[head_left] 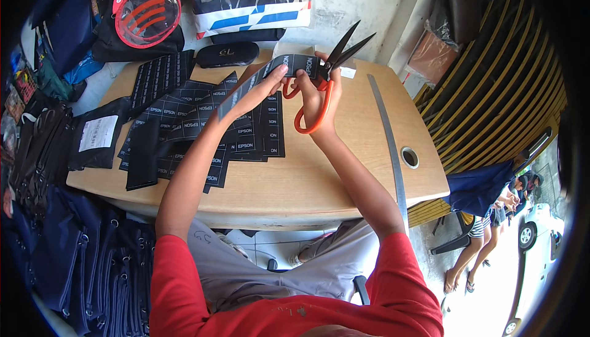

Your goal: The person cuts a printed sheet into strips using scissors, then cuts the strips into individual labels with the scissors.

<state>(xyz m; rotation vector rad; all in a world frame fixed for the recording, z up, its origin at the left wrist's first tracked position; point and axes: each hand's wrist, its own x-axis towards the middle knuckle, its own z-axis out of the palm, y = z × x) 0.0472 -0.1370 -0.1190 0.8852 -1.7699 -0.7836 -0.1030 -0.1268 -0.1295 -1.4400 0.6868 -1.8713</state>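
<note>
Above the far side of the table, the left hand pinches a black strip running left to right, its right end between the open blades of scissors gripped by the right hand.

Both forearms raised (elbows bent), left hand pinching, right hand gripping

From my feed: red short sleeves on both arms, same red shirt across the lower edge. Light grey trousers with a small dark scribble near one knee. Forearms and hands bare, no gloves.
</note>
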